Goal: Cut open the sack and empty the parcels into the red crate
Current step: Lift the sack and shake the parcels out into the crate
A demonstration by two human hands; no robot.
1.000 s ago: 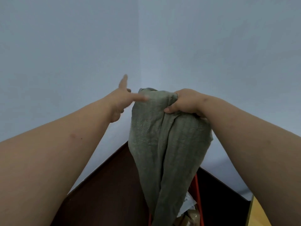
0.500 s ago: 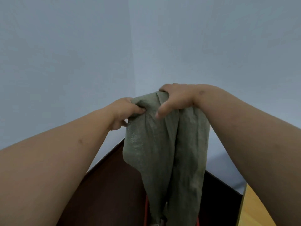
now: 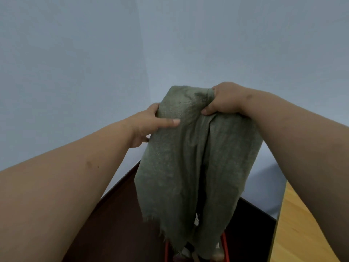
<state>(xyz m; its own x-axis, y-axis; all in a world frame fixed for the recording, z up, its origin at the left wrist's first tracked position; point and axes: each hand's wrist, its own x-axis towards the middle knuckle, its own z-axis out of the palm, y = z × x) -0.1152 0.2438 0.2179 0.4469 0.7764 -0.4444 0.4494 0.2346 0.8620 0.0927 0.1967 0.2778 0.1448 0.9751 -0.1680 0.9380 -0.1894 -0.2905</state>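
A grey-green woven sack (image 3: 188, 157) hangs upside down in front of me, limp, with its frayed cut end pointing down. My left hand (image 3: 149, 125) grips the sack's upper left corner, thumb across the front. My right hand (image 3: 224, 99) clutches the upper right corner in a fist. Below the frayed end, parts of the red crate's rim (image 3: 224, 246) show. A few pale parcels (image 3: 217, 255) are glimpsed inside it; most of the crate is hidden by the sack.
The crate stands on a dark brown surface (image 3: 113, 224) in a corner of pale blue-grey walls (image 3: 75, 72). A strip of light wooden floor (image 3: 298, 224) runs along the right.
My left hand, open with fingers spread a second ago, has closed on the sack's left corner. Both hands have spread the top edge wider, and more of the frayed lower end shows.
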